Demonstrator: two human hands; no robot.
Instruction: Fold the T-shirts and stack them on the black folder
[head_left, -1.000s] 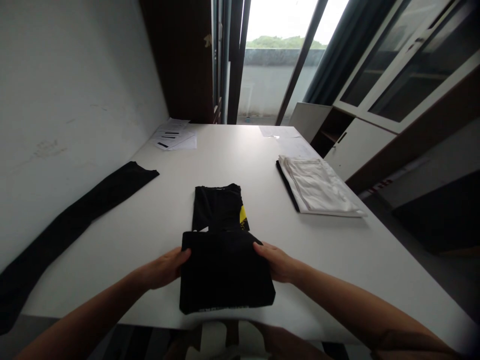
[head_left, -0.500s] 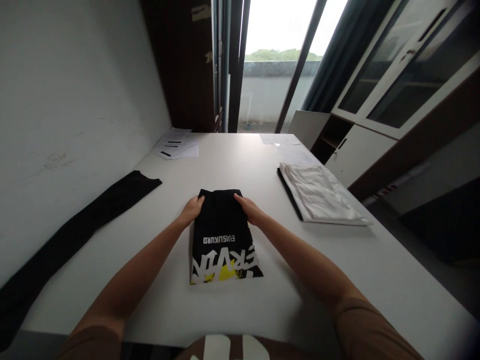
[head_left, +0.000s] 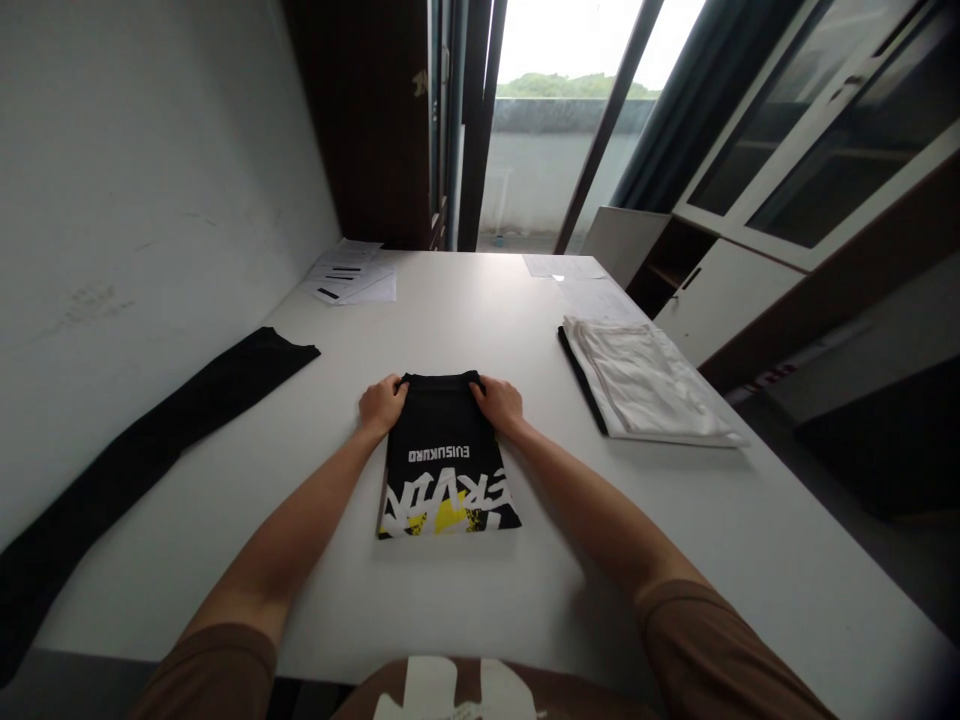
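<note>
A folded black T-shirt point(head_left: 442, 425) with white lettering and a yellow patch lies on the white table point(head_left: 450, 610) before me. Its print reads upside down from my side. My left hand point(head_left: 382, 403) grips the far left corner, the thumb over the cloth and the fingers curled. At the far right corner my right hand point(head_left: 499, 402) pinches the fabric the same way. The far edge between my hands looks turned over in a narrow band. Fingertips under the cloth are hidden.
A white folded garment point(head_left: 637, 375) rests on a black one at the right. Along the left side stretches a long black garment point(head_left: 165, 425), partly past the table's near edge. Papers point(head_left: 352, 275) lie at the back left, more sheets point(head_left: 570, 270) at the back right. A wall borders the left.
My hands have turned inward at the far corners, and the shirt's far edge now shows a folded band. The shirt looks slightly shorter. The camera view has shifted a little.
</note>
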